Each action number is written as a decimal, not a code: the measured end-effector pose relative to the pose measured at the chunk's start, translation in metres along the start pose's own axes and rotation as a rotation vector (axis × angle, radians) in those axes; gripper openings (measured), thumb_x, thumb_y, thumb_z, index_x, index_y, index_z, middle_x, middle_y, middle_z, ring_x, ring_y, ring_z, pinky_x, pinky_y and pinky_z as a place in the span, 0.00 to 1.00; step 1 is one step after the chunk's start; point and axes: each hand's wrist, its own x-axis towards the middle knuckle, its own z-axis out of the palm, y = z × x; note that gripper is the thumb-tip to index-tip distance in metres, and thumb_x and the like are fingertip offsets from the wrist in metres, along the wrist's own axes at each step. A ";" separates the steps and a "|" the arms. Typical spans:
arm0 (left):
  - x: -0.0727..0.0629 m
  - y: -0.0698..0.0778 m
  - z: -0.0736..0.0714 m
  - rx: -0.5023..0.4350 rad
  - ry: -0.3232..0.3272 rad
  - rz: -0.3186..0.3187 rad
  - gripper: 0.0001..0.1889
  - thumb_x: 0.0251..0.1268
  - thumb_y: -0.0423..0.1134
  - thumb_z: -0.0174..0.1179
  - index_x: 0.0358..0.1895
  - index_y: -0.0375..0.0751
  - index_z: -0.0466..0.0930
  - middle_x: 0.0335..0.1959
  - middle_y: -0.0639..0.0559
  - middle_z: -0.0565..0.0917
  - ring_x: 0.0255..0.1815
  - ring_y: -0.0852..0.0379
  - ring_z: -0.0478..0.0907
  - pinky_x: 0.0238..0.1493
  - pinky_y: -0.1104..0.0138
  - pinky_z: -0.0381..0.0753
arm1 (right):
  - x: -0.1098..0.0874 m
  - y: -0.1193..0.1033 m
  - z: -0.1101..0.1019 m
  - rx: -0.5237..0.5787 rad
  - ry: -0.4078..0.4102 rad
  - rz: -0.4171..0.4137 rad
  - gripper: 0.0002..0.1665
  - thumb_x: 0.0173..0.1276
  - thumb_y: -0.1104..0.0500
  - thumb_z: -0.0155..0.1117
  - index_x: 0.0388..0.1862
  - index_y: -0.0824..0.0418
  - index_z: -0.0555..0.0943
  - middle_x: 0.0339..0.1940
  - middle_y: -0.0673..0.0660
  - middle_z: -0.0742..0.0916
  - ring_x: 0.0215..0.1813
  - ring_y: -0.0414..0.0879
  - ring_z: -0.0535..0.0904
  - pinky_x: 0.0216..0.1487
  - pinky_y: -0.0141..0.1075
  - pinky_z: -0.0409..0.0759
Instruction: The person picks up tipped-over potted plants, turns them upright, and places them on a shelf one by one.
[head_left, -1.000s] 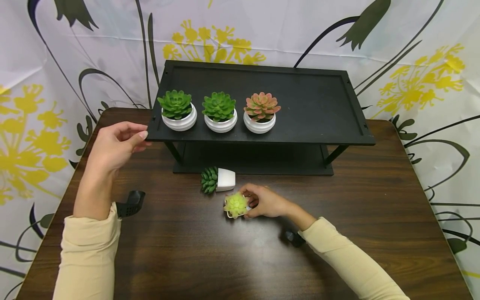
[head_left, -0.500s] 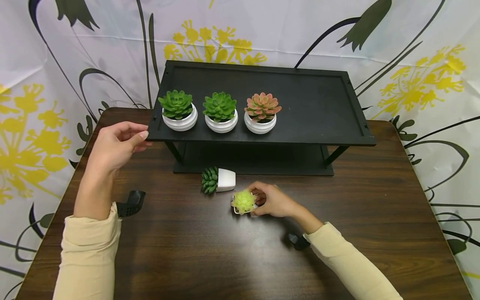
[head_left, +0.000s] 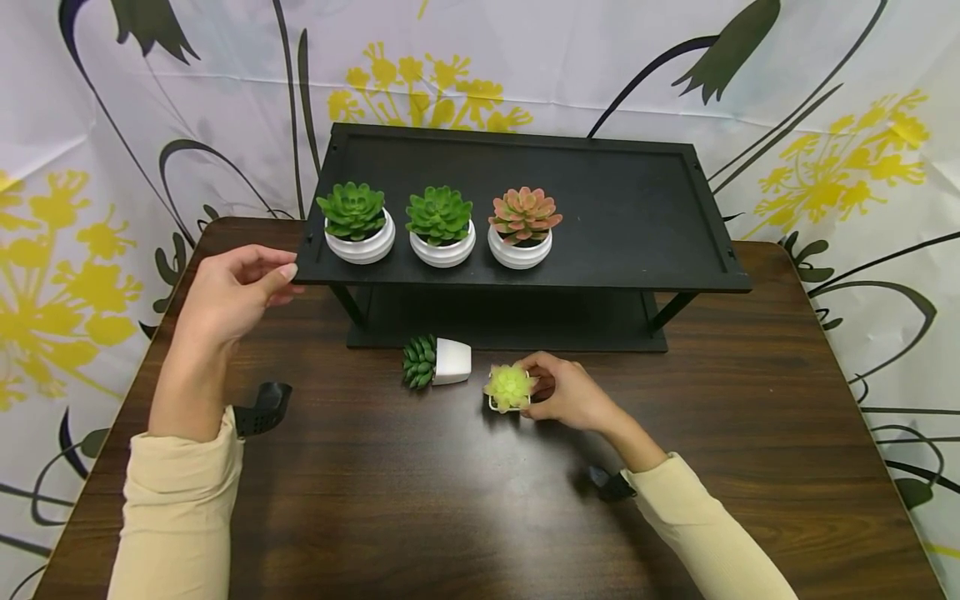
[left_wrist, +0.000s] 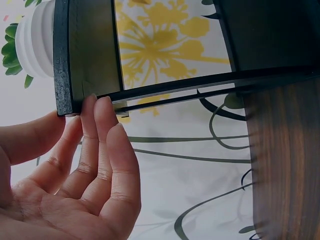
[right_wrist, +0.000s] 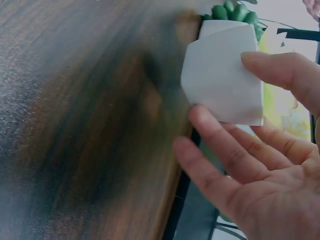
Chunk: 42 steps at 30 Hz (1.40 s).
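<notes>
My left hand (head_left: 228, 296) pinches the front left corner of the black two-tier shelf (head_left: 622, 208), thumb on top and fingertips beneath, as the left wrist view shows. In front of the shelf my right hand (head_left: 573, 396) holds a yellow-green potted succulent (head_left: 509, 387) upright by its pot. The right wrist view shows that white angular pot (right_wrist: 222, 75) between thumb and fingers. Whether its base touches the table is unclear. To its left a dark green succulent in a white pot (head_left: 452, 362) lies on its side.
On the top shelf stand two green succulents (head_left: 352, 212) (head_left: 439, 215) and a pink one (head_left: 525, 217), all in round white pots, near the front edge. The brown wooden table (head_left: 420, 508) spreads below, and a patterned cloth (head_left: 570, 58) hangs behind.
My right hand has shifted the yellow-green succulent to the right and slightly toward the shelf, away from the fallen plant. My left hand has stayed on the shelf corner.
</notes>
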 end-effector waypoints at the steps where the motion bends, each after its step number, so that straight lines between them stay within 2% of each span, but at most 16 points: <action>1: 0.000 0.000 0.000 0.000 0.000 0.000 0.12 0.65 0.30 0.53 0.48 0.26 0.75 0.23 0.65 0.77 0.23 0.75 0.76 0.29 0.78 0.78 | -0.001 0.000 -0.001 -0.004 0.013 0.006 0.30 0.48 0.69 0.71 0.52 0.67 0.73 0.44 0.62 0.81 0.41 0.50 0.81 0.42 0.40 0.80; 10: 0.000 0.000 0.000 0.004 -0.001 0.006 0.12 0.65 0.30 0.52 0.48 0.26 0.74 0.24 0.65 0.77 0.23 0.75 0.76 0.29 0.79 0.77 | -0.010 -0.008 -0.010 -0.033 0.103 0.057 0.30 0.47 0.67 0.72 0.51 0.66 0.74 0.41 0.60 0.81 0.40 0.51 0.80 0.42 0.44 0.80; 18: 0.001 0.000 0.000 -0.038 -0.011 -0.007 0.14 0.65 0.31 0.53 0.49 0.23 0.73 0.22 0.67 0.76 0.23 0.73 0.77 0.30 0.79 0.78 | -0.019 -0.015 -0.019 -0.044 0.166 0.073 0.30 0.46 0.69 0.72 0.51 0.67 0.74 0.42 0.60 0.81 0.40 0.50 0.80 0.43 0.45 0.79; 31: 0.000 -0.001 -0.001 -0.034 -0.010 0.004 0.15 0.65 0.32 0.54 0.50 0.24 0.73 0.22 0.68 0.76 0.25 0.71 0.78 0.30 0.80 0.77 | -0.035 -0.022 -0.033 -0.057 0.215 0.086 0.30 0.47 0.70 0.71 0.51 0.69 0.73 0.45 0.62 0.81 0.41 0.54 0.79 0.43 0.47 0.79; 42: 0.001 -0.001 -0.001 -0.043 -0.012 0.001 0.14 0.65 0.32 0.53 0.49 0.23 0.73 0.22 0.68 0.76 0.25 0.71 0.78 0.30 0.79 0.78 | -0.047 -0.035 -0.047 -0.091 0.251 0.103 0.31 0.47 0.69 0.71 0.52 0.68 0.73 0.45 0.62 0.81 0.41 0.53 0.80 0.42 0.42 0.79</action>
